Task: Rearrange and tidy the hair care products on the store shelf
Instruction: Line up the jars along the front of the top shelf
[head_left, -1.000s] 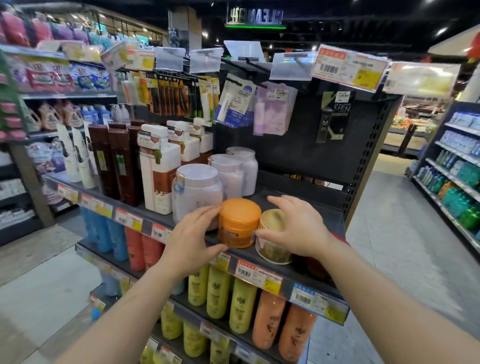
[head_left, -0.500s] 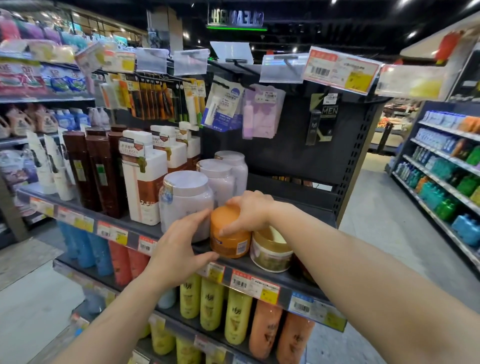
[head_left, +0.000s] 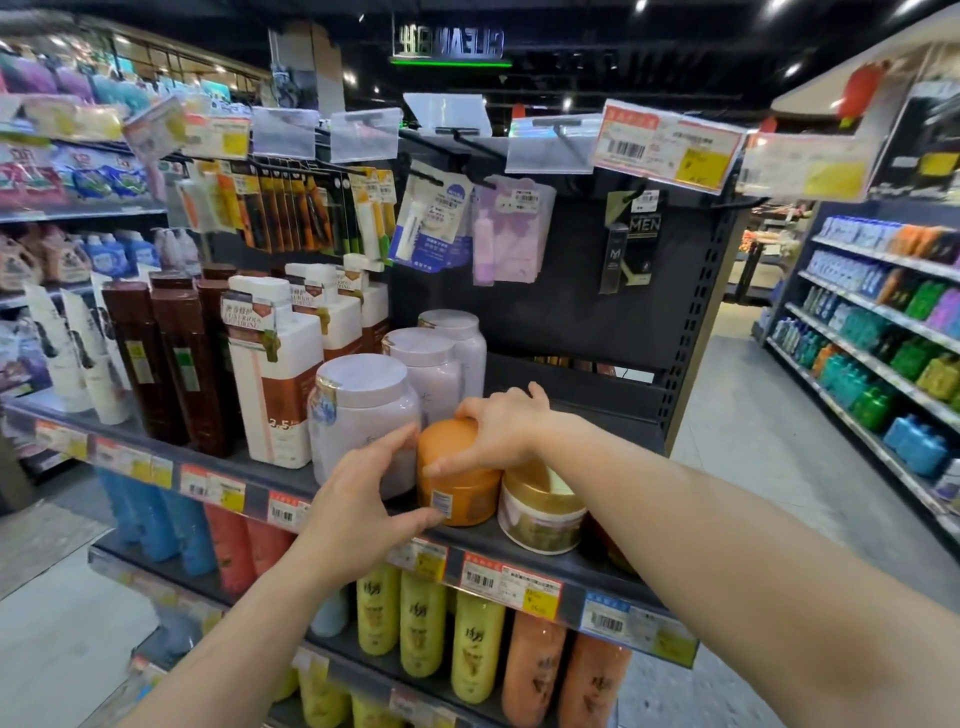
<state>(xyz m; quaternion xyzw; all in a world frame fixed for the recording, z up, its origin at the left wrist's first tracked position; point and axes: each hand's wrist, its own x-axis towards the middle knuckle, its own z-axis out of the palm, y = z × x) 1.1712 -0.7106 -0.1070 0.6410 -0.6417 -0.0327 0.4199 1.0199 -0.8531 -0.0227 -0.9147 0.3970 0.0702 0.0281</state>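
- Dark metal store shelf (head_left: 524, 545) carries the hair care products, with price tags along its front edge, and a grey floor runs past it on the right.
- On this shelf, near the front edge, stands the orange jar (head_left: 460, 480), upright, with a small barcode label on its side.
- The right hand (head_left: 501, 434) lies on top of the orange jar, fingers curled down around the lid and holding it.
- The left hand (head_left: 358, 499) is at the jar's left side, fingers spread; the thumb touches the jar near the label, and one finger touches the white jar (head_left: 361, 415) just beside it.
- Just to the right of the orange jar stands a gold-lidded jar (head_left: 540, 514), partly under the right forearm.
- Behind are two more white jars, then tall white and brown bottles to the left.
- Below, yellow and orange bottles (head_left: 467, 649) fill the lower shelf.
- Hooks above hold hanging packets, under a dark ceiling with spot lights.
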